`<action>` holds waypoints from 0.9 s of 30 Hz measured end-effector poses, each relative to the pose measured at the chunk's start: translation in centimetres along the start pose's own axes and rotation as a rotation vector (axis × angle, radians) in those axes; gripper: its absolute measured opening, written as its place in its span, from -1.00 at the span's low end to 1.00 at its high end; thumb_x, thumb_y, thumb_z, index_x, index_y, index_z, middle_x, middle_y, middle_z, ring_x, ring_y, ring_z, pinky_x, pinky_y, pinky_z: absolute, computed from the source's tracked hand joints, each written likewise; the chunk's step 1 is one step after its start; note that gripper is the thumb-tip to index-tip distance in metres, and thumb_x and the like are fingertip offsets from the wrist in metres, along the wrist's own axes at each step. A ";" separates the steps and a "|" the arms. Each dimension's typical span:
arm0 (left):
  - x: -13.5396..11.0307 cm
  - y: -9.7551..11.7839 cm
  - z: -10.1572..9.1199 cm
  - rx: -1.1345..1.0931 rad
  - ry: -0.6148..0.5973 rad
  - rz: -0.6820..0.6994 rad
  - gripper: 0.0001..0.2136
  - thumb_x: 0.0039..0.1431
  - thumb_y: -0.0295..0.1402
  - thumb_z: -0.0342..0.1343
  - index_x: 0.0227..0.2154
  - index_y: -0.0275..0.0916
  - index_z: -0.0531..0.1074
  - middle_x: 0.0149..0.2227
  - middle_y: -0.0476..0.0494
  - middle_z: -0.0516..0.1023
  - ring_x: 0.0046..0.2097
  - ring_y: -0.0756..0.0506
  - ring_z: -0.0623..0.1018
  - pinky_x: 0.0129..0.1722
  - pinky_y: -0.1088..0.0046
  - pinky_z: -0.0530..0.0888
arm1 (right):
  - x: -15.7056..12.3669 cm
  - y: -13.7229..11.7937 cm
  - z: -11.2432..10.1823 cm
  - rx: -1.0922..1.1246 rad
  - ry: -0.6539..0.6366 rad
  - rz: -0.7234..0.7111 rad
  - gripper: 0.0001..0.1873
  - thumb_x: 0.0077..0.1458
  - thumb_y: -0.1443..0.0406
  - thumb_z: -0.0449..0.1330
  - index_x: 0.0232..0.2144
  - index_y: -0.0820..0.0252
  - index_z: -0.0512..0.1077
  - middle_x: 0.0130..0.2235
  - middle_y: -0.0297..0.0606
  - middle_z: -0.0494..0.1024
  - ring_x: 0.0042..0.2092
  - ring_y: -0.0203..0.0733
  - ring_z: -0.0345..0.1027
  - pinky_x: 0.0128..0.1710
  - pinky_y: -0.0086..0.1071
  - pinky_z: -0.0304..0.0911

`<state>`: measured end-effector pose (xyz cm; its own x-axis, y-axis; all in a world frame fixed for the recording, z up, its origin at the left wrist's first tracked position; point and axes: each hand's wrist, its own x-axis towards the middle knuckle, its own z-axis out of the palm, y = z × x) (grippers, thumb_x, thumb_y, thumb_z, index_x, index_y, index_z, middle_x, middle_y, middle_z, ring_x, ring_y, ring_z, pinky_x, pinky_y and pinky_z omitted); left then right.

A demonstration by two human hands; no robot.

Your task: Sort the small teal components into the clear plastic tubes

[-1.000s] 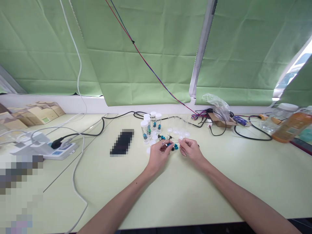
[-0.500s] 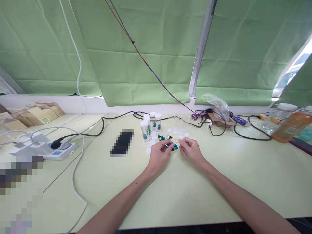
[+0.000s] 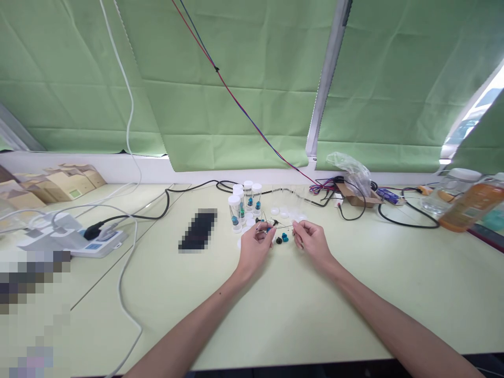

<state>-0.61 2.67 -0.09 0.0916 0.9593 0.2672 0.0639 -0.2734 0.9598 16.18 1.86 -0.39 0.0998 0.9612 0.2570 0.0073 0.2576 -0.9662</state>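
My left hand (image 3: 254, 247) is closed in a pinch on a small blue part (image 3: 270, 229), mostly covered by the fingers. A thin wire (image 3: 283, 227) runs from there to my right hand (image 3: 313, 239), whose thumb and fingers are pinched on its far end. Just below the wire lie small teal pieces (image 3: 285, 238) and a round black piece (image 3: 279, 240). Behind my left hand stand several clear tubes with white caps (image 3: 235, 215), with blue or green parts inside. Uncapped clear tubes (image 3: 287, 197) stand behind both hands, near loose white caps (image 3: 274, 211).
A blurred dark rectangle (image 3: 198, 230) lies left of the tubes. Farther left are a white power strip (image 3: 98, 244) and cables. At the right are a cardboard box (image 3: 356, 194) with a plastic bag, a clear jar (image 3: 451, 191) and an orange bottle (image 3: 472, 205).
My right hand has moved slightly right, away from my left, and the wire between them shows more plainly. My left hand has shifted a little left, uncovering the round black piece.
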 end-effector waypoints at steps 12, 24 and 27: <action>-0.2 -0.2 0.0 0.055 0.003 0.001 -0.72 0.08 -0.13 0.17 -0.29 -0.25 0.44 -0.57 0.00 0.42 -0.56 0.02 0.37 -0.56 0.52 0.26 | 0.5 1.3 -0.8 -0.599 0.074 -0.175 -0.61 0.13 0.09 0.15 -0.63 0.18 0.31 -0.62 -0.41 0.32 -0.55 -0.32 0.11 -0.48 -0.42 0.04; 0.0 -0.6 0.0 0.068 -0.037 -0.007 -0.70 0.10 -0.18 0.15 -0.18 -0.27 0.43 -0.53 -0.05 0.47 -0.54 0.00 0.40 -0.54 0.50 0.28 | 0.5 1.5 -1.0 -0.830 -0.125 -0.110 -0.73 0.09 0.20 0.16 -0.60 0.15 0.37 -0.57 -0.35 0.47 -0.50 -0.24 0.27 -0.45 -0.41 0.08; 0.0 -0.3 0.0 0.079 -0.025 -0.017 -0.70 0.09 -0.17 0.16 -0.20 -0.28 0.43 -0.51 -0.06 0.48 -0.55 0.01 0.41 -0.54 0.50 0.28 | 0.4 1.3 -1.0 -0.873 -0.161 -0.082 -0.76 0.07 0.22 0.17 -0.60 0.15 0.37 -0.57 -0.35 0.48 -0.48 -0.23 0.28 -0.47 -0.41 0.06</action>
<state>-0.59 2.77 -0.38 0.1141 0.9621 0.2478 0.1438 -0.2628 0.9541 17.22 2.48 -1.59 -0.0752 0.9621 0.2622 0.7700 0.2231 -0.5977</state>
